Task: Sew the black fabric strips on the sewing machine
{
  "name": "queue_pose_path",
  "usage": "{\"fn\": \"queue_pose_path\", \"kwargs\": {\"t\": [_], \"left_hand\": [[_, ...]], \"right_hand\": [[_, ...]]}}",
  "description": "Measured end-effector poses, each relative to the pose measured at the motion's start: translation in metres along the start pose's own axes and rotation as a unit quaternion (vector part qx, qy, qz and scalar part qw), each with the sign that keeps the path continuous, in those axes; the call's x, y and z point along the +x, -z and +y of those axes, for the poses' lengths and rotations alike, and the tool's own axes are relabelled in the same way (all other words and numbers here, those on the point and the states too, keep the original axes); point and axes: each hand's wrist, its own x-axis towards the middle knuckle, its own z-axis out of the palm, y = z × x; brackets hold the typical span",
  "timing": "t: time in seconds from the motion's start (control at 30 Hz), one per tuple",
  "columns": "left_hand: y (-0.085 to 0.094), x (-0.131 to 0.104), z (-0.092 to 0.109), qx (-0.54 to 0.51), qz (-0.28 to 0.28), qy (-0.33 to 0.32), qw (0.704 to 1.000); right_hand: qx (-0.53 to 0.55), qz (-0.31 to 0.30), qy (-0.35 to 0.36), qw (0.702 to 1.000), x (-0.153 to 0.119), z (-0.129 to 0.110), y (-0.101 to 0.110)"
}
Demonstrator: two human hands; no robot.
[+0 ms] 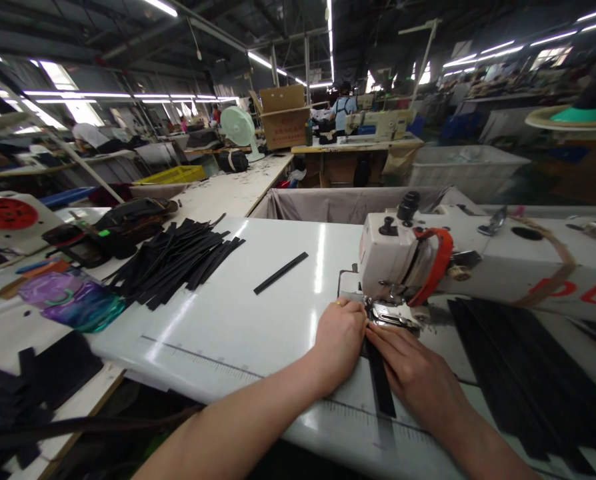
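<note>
In the head view, we're right in close at the sewing machine (388, 257), right of centre, and here's our black strip (382, 397), running from the metal foot (391, 313) down toward the lower edge of the frame. It's flat, narrow and dark all over, with straight long edges and a squared-off lower end lying across the ruler marks (203, 357). Its upper end is hidden by our fingers.

Our left hand (341, 339) is curled closed on the strip's upper part, right by the foot. Our right hand (421, 370) comes in from the other side, fingers stretched out and held together along the strip's right edge; whether it's pinching, we can't tell, with the thumb out of sight.

Over at centre, one short loose piece (281, 273) lies slantwise on the shiny white table (218, 313). Left of it, we've got a messy heap of black strips (171, 267), and at lower right, longer dark pieces (523, 373) fan out beneath the machine's arm.
</note>
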Motion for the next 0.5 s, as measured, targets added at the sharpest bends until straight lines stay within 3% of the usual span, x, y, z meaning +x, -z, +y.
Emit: {"fn": "queue_pose_path", "kwargs": {"t": [0.23, 0.5], "left_hand": [[0.0049, 0.0030, 0.0024, -0.007, 0.005, -0.012, 1.000], [0.0049, 0.0041, -0.0008, -0.053, 0.017, -0.006, 0.998]], "right_hand": [[0.023, -0.021, -0.031, 0.999, 0.0006, 0.0012, 0.0001], [0.092, 0.004, -0.037, 0.995, -0.0006, 0.0045, 0.0042]]}}
